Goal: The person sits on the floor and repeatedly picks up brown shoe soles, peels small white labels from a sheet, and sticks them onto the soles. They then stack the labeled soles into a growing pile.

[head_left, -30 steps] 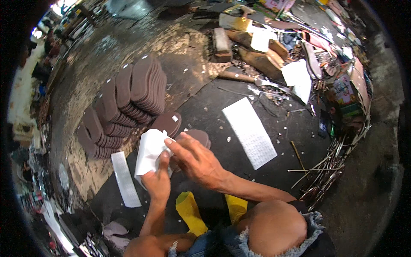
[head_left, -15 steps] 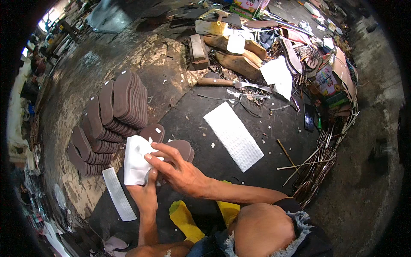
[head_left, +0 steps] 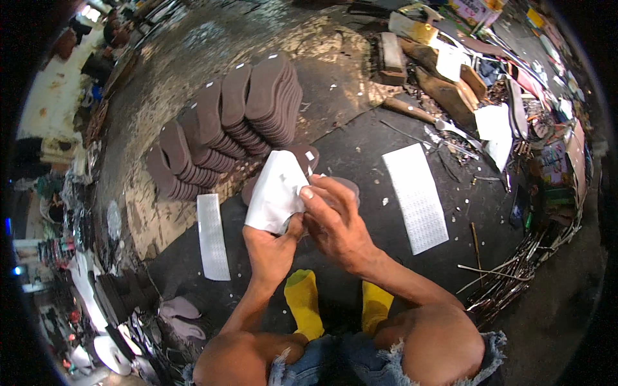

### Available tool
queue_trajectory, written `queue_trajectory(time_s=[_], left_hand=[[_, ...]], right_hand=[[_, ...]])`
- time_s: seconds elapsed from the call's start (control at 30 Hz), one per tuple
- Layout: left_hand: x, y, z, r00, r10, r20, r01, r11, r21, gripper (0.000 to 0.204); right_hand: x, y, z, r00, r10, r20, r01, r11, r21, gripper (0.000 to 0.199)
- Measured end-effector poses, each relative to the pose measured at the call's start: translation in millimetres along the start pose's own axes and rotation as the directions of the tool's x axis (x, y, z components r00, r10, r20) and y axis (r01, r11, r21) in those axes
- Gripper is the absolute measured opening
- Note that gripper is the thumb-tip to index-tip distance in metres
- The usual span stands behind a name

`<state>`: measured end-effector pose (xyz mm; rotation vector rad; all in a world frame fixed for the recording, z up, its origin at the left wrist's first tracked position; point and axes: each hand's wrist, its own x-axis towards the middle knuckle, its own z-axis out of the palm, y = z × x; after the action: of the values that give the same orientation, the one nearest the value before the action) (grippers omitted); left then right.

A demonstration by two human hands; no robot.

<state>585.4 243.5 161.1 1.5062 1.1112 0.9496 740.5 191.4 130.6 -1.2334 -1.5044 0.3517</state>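
My left hand (head_left: 270, 251) is closed on the lower edge of a bent white sticker sheet (head_left: 275, 190), its thumb on top. My right hand (head_left: 341, 225) is at the sheet's right edge, fingers drawn together, with a small white sticker (head_left: 309, 172) showing at the fingertips. Partly hidden behind the sheet lies a brown shoe sole (head_left: 301, 154) with a small white label on it. More soles (head_left: 348, 186) show just past my right fingers. Beyond my left hand, several tall stacks of brown soles (head_left: 267, 90) stand in a row, some with white labels on top.
A narrow printed sheet (head_left: 212, 238) lies to the left, a wider one (head_left: 415, 199) to the right. Farther right are a long-handled tool (head_left: 412, 110), wooden shoe forms (head_left: 444, 96), scraps, and a bundle of thin sticks (head_left: 502, 283). My yellow-socked feet (head_left: 302, 302) are close by.
The view has swung left, so the whole scene sits farther right and both knees show. My hands stay on the sheet, the right fingers still at its edge.
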Motion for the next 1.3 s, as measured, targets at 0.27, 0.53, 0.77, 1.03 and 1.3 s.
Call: queue_trajectory(time_s=[0.27,0.53,0.77,1.03,1.3], left_hand=[[2,-1,-7,0.994,-0.098,0.041,0.097,0.995,0.015,0.044],[6,-5,-13,0.999,-0.028,0.017,0.028,1.0,-0.001,0.043],[3,-16,-27,0.993,-0.07,0.095,0.069,0.998,0.01,0.045],[-45,-79,-250,0.566,-0.808,0.163,0.694,0.574,0.436,0.061],[-10,-52,-164,0.966,-0.151,-0.21,0.242,0.809,0.535,0.06]], right_hand=[[4,4,6,0.997,-0.065,-0.039,0.063,0.997,-0.051,0.087],[0,8,8,0.999,-0.048,-0.02,0.048,0.999,-0.006,0.087],[8,4,10,0.999,0.002,-0.048,-0.001,1.0,0.029,0.083],[54,38,-127,0.432,0.824,0.367,-0.896,0.439,0.068,0.033],[27,93,-85,0.601,0.672,0.432,-0.562,0.74,-0.369,0.03]])
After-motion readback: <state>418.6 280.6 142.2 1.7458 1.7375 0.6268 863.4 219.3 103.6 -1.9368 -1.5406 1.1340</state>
